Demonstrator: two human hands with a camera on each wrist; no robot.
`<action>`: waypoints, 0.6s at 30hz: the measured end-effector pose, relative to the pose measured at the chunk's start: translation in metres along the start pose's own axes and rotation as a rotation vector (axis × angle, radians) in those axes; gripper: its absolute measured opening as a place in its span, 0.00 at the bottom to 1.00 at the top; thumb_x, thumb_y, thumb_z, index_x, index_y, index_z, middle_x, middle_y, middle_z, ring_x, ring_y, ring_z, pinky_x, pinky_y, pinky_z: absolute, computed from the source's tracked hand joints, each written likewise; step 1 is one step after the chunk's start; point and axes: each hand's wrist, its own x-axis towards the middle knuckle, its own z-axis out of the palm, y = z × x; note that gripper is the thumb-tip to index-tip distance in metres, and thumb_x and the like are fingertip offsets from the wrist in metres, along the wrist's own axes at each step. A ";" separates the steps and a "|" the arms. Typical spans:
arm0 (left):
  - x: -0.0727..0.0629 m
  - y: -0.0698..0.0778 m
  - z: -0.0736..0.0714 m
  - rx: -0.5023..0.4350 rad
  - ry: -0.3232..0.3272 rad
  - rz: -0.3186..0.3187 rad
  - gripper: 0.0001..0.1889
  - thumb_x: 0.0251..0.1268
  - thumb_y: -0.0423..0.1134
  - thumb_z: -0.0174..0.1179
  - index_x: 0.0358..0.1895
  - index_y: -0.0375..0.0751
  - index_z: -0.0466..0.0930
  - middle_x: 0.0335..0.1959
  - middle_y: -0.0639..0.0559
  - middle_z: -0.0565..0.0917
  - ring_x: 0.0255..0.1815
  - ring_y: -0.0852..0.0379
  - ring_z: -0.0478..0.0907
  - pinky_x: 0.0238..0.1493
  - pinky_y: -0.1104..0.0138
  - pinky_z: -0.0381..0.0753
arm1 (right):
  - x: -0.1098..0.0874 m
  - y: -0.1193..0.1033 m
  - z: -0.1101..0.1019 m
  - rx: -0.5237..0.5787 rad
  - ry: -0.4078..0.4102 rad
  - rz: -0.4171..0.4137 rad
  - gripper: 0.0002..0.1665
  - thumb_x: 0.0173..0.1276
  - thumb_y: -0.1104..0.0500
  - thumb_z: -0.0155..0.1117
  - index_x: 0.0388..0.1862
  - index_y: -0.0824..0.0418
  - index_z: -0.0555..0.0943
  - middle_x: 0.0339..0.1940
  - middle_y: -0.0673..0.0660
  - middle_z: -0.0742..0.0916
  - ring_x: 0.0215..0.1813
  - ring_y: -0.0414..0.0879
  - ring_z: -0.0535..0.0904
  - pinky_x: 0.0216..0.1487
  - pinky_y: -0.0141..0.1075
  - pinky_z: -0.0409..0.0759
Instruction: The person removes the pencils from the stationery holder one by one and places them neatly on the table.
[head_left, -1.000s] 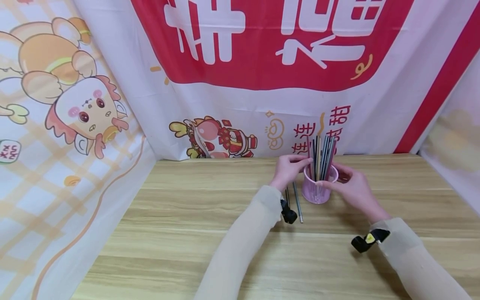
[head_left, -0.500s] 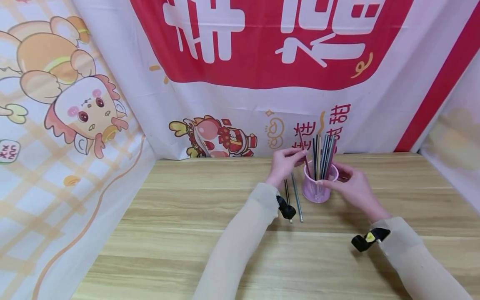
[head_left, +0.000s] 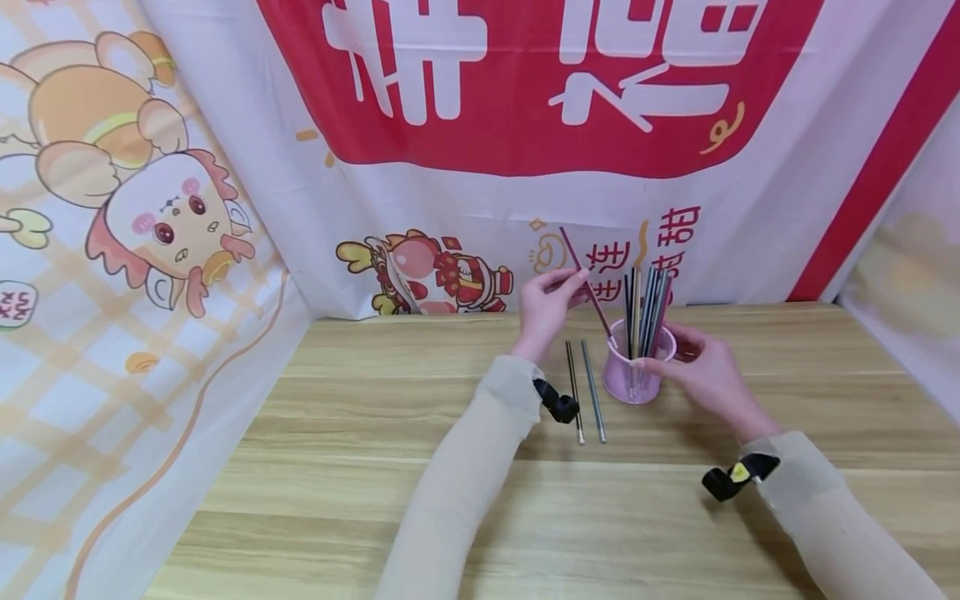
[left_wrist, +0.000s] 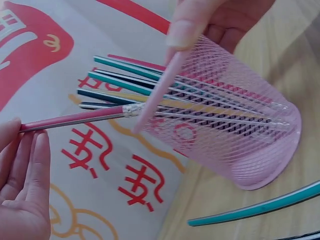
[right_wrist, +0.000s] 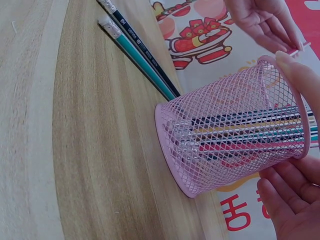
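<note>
Head view: red pencil (head_left: 598,310) pinched by left grip (head_left: 546,312); pink cup (head_left: 627,385) clamped by right grip (head_left: 708,383) near far edge of tabletop (head_left: 337,433); two pencils (head_left: 593,392) laid beside.

My pencil cup (right_wrist: 220,100) is wiry mesh, the table (head_left: 360,400) smooth-looking wood grain, my sleeves (head_left: 461,475) matt cloth, the backdrop (head_left: 420,192) lightly creased fabric.

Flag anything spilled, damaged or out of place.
Nothing looks spilled or damaged. A black pencil and a teal pencil seem out of place: they lie beside the pink mesh cup while other pencils stand inside.
</note>
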 end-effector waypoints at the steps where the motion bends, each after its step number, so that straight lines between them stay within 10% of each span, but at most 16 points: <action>1: 0.000 0.002 -0.001 -0.002 0.010 0.005 0.13 0.62 0.34 0.72 0.47 0.32 0.86 0.37 0.46 0.88 0.36 0.52 0.87 0.45 0.63 0.89 | 0.000 0.000 0.000 0.000 0.001 0.000 0.54 0.59 0.38 0.78 0.76 0.62 0.68 0.67 0.65 0.80 0.63 0.58 0.77 0.66 0.55 0.76; 10: 0.000 0.015 -0.016 -0.028 0.015 0.038 0.12 0.63 0.35 0.72 0.46 0.35 0.87 0.41 0.44 0.88 0.47 0.38 0.86 0.47 0.63 0.89 | 0.000 0.000 -0.001 -0.006 0.008 0.004 0.54 0.59 0.39 0.79 0.76 0.63 0.69 0.66 0.65 0.80 0.62 0.58 0.79 0.60 0.38 0.81; 18: 0.000 0.014 -0.035 -0.043 0.013 0.007 0.17 0.63 0.32 0.72 0.52 0.26 0.83 0.43 0.43 0.87 0.51 0.36 0.84 0.46 0.63 0.89 | 0.000 -0.002 -0.001 0.009 -0.001 0.019 0.53 0.59 0.39 0.78 0.76 0.62 0.68 0.67 0.66 0.80 0.62 0.60 0.78 0.65 0.55 0.77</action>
